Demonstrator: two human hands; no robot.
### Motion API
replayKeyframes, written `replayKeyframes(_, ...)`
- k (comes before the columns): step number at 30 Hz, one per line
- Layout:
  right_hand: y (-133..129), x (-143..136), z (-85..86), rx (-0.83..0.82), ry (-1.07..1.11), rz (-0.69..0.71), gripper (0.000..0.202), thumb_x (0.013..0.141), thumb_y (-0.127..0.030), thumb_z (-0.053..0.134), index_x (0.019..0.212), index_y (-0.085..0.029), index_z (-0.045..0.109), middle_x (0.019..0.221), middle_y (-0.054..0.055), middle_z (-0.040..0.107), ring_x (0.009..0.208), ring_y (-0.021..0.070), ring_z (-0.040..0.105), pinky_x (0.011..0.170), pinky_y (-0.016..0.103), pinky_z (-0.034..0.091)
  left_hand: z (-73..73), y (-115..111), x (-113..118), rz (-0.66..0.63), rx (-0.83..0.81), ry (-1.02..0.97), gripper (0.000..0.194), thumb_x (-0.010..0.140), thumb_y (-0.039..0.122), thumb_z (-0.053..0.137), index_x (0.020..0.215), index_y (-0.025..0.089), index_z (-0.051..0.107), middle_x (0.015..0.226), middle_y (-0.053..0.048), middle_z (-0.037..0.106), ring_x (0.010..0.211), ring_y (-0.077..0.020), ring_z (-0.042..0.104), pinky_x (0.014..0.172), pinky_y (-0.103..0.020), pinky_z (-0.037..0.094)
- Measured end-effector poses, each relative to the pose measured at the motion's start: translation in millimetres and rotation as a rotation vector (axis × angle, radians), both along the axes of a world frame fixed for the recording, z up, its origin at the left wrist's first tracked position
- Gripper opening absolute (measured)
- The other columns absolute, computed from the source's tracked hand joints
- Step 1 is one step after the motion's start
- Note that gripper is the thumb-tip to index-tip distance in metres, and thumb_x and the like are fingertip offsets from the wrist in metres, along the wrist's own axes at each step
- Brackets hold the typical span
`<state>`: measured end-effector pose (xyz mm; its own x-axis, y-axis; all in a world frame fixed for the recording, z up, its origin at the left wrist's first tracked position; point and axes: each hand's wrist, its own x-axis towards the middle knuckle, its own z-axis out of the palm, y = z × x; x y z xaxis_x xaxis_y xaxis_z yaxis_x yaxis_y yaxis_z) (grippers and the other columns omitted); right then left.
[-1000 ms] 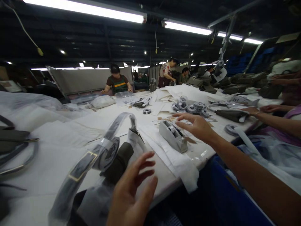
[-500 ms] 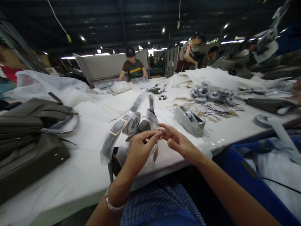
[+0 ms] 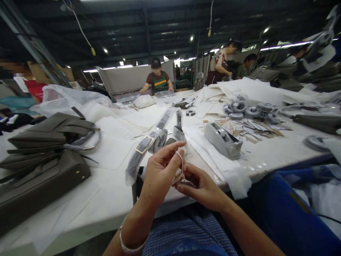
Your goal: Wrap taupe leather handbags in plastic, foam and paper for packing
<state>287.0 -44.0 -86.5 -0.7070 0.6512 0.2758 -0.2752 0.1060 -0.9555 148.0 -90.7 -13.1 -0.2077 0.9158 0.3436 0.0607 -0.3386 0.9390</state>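
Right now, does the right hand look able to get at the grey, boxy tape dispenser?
Probably yes: the right hand is close to the tape dispenser, with only flat, soft-looking white sheeting between. Its fingers are busy at a thin white string, though.

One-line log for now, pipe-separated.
left hand: white string at thumb | right hand: fingers near string's lower part | tape dispenser: untouched

Fine-checked garment (image 3: 166, 225) and 1 pale metal bangle (image 3: 124, 244)
The rounded bangle circles the wrist of the left hand (image 3: 160, 176); the garment is blue and white, with plain blue cloth (image 3: 186, 249) at the bottom.
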Motion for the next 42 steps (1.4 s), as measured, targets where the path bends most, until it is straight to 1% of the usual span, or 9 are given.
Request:
replayKeyframes(5, -7, 0, -1.5, -0.138, 0.106, -0.022, 0.021, 0.089, -0.038, 0.068, 0.103, -0.022, 0.072, 0.068, 0.002, 0.07, 0.062, 0.0162, 0.067, 0.062, 0.029, 0.053, 13.3, -26, -10, 0.052, 0.026, 0.166, 0.025, 0.092, 0.034, 0.064, 0.112, 0.023, 0.071, 0.076, -0.001, 0.069, 0.063, -0.0125, 0.064, 0.059, -0.021, 0.054)
replayKeyframes(11, -4, -2, 14.4, -0.136, -0.012, -0.015, 0.032, 0.088, -0.045, 0.067, 0.071, -0.019, 0.075, 0.061, 0.005, 0.07, 0.053, 0.0149, 0.062, 0.052, 0.026, 0.05, 26.4, -70, -54, 0.066, -0.006, 0.55, 0.019, 0.09, 0.029, 0.066, 0.107, 0.028, 0.075, 0.097, -0.004, 0.074, 0.086, -0.0195, 0.07, 0.077, -0.027, 0.058)
replayKeyframes(16, 5, -27, 17.6, -0.158, -0.123, -0.141, 0.031, 0.083, -0.05, 0.071, 0.085, -0.02, 0.077, 0.07, 0.005, 0.074, 0.058, 0.016, 0.064, 0.054, 0.027, 0.053, 21.9, -66, -106, 0.465, 0.049, 0.374, 0.022, 0.085, 0.036, 0.072, 0.104, 0.024, 0.075, 0.099, -0.006, 0.074, 0.082, -0.0198, 0.07, 0.066, -0.025, 0.056)
replayKeyframes(18, 10, -39, 18.6, -0.118, -0.161, -0.165, 0.031, 0.084, -0.051, 0.07, 0.087, -0.02, 0.078, 0.07, 0.004, 0.073, 0.056, 0.0157, 0.062, 0.053, 0.027, 0.052, 15.8, -52, -125, 0.525, 0.021, 0.327, 0.027, 0.082, 0.04, 0.074, 0.102, 0.021, 0.075, 0.097, -0.006, 0.074, 0.079, -0.0188, 0.068, 0.061, -0.023, 0.052)
replayKeyframes(24, 19, -71, 29.5, 0.119, -0.173, -0.267, 0.029, 0.088, -0.047, 0.066, 0.078, -0.023, 0.079, 0.068, 0.002, 0.072, 0.067, 0.0182, 0.065, 0.067, 0.029, 0.051, 6.2, -3, -152, -0.062, -0.224, 0.465, 0.025, 0.086, 0.039, 0.067, 0.095, 0.017, 0.077, 0.095, -0.006, 0.072, 0.088, -0.0194, 0.064, 0.075, -0.025, 0.05)
replayKeyframes(29, 21, -86, 36.2, 0.133, -0.141, -0.226, 0.029, 0.089, -0.046, 0.064, 0.085, -0.023, 0.08, 0.072, 0.003, 0.075, 0.072, 0.0212, 0.068, 0.07, 0.033, 0.053, 8.7, 14, -143, -0.353, -0.358, 0.38, 0.026, 0.075, 0.038, 0.078, 0.089, 0.016, 0.076, 0.082, -0.004, 0.071, 0.078, -0.0206, 0.065, 0.069, -0.028, 0.051)
replayKeyframes(32, 20, -86, 37.6, 0.117, -0.137, -0.227, 0.028, 0.088, -0.046, 0.065, 0.093, -0.023, 0.08, 0.074, 0.003, 0.076, 0.074, 0.0217, 0.071, 0.074, 0.033, 0.055, 6.9, 14, -139, -0.372, -0.328, 0.338, 0.027, 0.079, 0.041, 0.075, 0.089, 0.016, 0.076, 0.085, -0.005, 0.07, 0.079, -0.0209, 0.064, 0.073, -0.029, 0.051)
replayKeyframes(37, 16, -72, 33.0, 0.094, -0.225, -0.178, 0.035, 0.085, -0.043, 0.069, 0.114, -0.024, 0.073, 0.093, 0.004, 0.078, 0.079, 0.0221, 0.074, 0.069, 0.032, 0.059, -0.9, -5, -154, -0.158, -0.26, 0.311, 0.028, 0.083, 0.043, 0.072, 0.08, 0.015, 0.075, 0.089, -0.006, 0.064, 0.086, -0.0192, 0.058, 0.077, -0.026, 0.048)
replayKeyframes(42, -1, -60, 27.9, 0.313, -0.286, -0.225, 0.03, 0.086, -0.026, 0.067, 0.116, -0.024, 0.067, 0.1, 0.002, 0.077, 0.093, 0.019, 0.073, 0.084, 0.029, 0.057, -19.6, -41, -167, -0.126, -0.281, -0.049, 0.025, 0.085, 0.04, 0.072, 0.081, 0.015, 0.074, 0.099, -0.008, 0.065, 0.095, -0.0199, 0.059, 0.086, -0.027, 0.047)
